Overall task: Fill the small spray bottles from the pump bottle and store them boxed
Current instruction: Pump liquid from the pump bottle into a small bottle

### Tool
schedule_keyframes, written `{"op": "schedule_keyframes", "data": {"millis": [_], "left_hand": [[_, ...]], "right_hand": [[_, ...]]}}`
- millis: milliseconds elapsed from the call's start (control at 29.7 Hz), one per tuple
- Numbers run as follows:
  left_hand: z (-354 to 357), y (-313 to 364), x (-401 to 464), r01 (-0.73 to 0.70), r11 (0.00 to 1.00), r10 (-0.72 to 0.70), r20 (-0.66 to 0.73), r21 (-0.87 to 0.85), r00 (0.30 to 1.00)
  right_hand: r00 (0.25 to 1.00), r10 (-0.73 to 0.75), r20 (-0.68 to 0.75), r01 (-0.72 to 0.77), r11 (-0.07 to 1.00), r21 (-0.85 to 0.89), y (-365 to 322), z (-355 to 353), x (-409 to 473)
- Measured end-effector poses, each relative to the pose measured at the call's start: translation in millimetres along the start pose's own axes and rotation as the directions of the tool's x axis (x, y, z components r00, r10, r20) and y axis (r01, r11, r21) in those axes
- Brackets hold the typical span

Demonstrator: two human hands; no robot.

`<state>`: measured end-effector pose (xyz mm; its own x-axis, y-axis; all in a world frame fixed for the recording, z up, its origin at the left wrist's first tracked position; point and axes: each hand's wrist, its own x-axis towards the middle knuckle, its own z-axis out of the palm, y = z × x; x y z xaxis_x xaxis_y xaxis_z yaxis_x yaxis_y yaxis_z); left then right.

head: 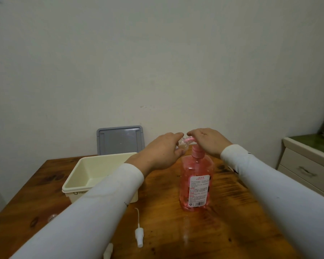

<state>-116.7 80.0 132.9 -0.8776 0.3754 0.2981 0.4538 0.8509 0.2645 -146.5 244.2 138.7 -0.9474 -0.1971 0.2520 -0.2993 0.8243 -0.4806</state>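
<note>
Wooden table (232,212) — pump bottle (195,181) holds pink liquid — cream box (77,181).

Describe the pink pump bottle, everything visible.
The pump bottle stands upright on the wooden table, right of the cream box. Clear plastic, pink contents nearly to the shoulder, pink collar and pump head, white printed label with barcode facing the camera. The right hand presses the pump; the left hand holds a small bottle at its spout.

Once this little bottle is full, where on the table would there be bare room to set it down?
Bare wood lies right of the pump bottle, toward the table edge, and in front of it. Left is crowded: the cream box, a loose spray head and the left sleeve.
</note>
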Motion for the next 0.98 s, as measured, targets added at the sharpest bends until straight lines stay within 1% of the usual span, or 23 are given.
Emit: {"op": "schedule_keyframes", "data": {"millis": [135,303,437,606,774,976], "left_hand": [[5.2,-0.7,-2.2,0.004,1.0,-0.004,-0.003,-0.005,1.0],[10.4,-2.7,-4.3,0.024,1.0,-0.023,0.026,-0.011,0.999],[1.2,-1.4,-0.6,0.009,1.0,-0.009,0.011,-0.013,1.0],[4.5,-1.9,-2.8,0.016,0.999,-0.015,0.013,-0.029,1.0],[11.9,-5.0,-4.8,0.03,0.999,-0.029,0.032,-0.037,0.999],[-0.2,-0.9,-2.3,0.008,0.999,-0.007,0.014,-0.032,1.0]], "right_hand": [[1.0,-0.01,-0.011,0.01,1.0,-0.005,0.9,5.9,-3.6],[1.0,0.007,0.019,-0.006,0.999,-0.044,0.7,8.7,-5.8],[1.0,0.007,-0.011,-0.007,1.0,-0.007,-1.9,0.6,-2.3],[1.0,0.003,-0.011,-0.003,1.0,0.0,-1.3,3.4,-3.6],[0.998,0.05,0.032,-0.05,0.999,-0.001,-3.1,9.3,-7.4],[1.0,0.022,-0.001,-0.022,1.0,0.012,-3.2,-2.1,-2.8]]}}
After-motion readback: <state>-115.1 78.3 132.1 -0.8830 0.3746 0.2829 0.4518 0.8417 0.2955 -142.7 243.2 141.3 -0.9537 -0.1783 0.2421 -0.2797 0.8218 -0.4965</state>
